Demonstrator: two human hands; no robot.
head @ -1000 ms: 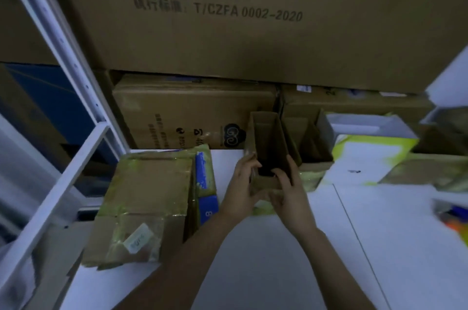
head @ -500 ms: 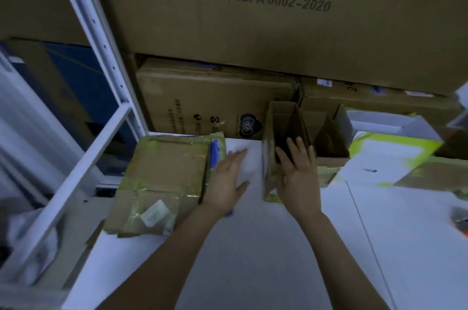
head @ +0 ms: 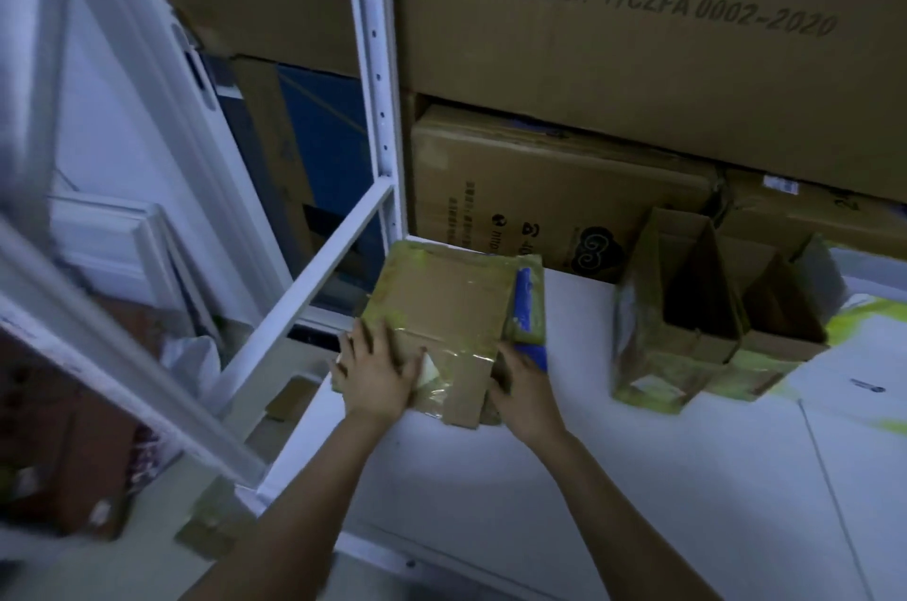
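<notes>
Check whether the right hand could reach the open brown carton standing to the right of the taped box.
Probably yes. The right hand lies at the near right edge of the taped box, and only bare white shelf separates it from the open carton; nothing stands in that gap.

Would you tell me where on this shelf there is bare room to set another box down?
Bare shelf lies in front, nearer than the taped box and the open boxes. A narrower strip runs between them. The back is crowded with cartons.
</notes>
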